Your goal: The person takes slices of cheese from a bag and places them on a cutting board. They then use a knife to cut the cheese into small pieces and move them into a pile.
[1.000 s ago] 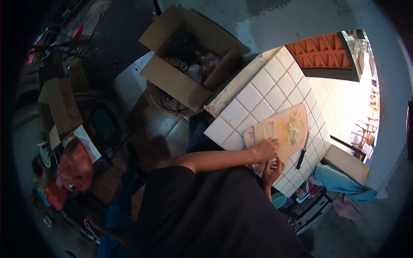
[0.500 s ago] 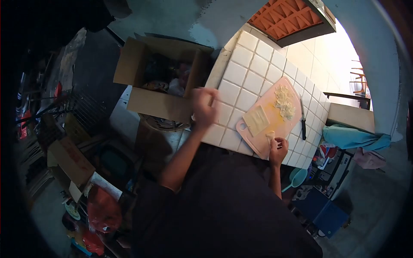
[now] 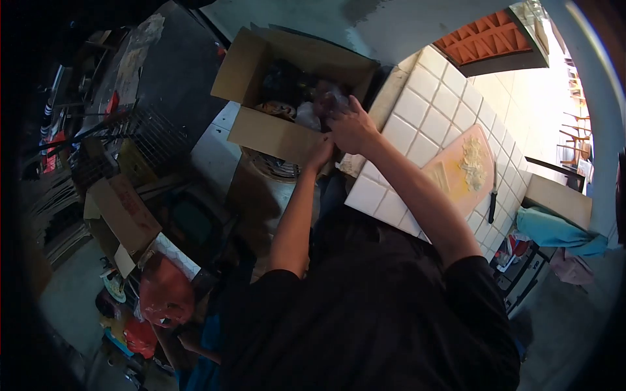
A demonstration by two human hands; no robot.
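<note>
Cardboard box is at 12 o'clock; right hand has its fingers angled down over a plastic bag in it, left hand is bunched by the rim. Can't tell if either's pinching anything. I'd work the plastic gently (thin stuff tears), well off the pink board at 2 o'clock.

Pretty mixed lighting here: the doorway at far right is blown out to near white, and the tiled counter is lit fairly well. The left side is left dim, and the inside of the cardboard box is sunk in shadow. Lines are bent by the wide lens, corners are swallowed by black vignetting, and fine detail is softened in the dark bits.
</note>
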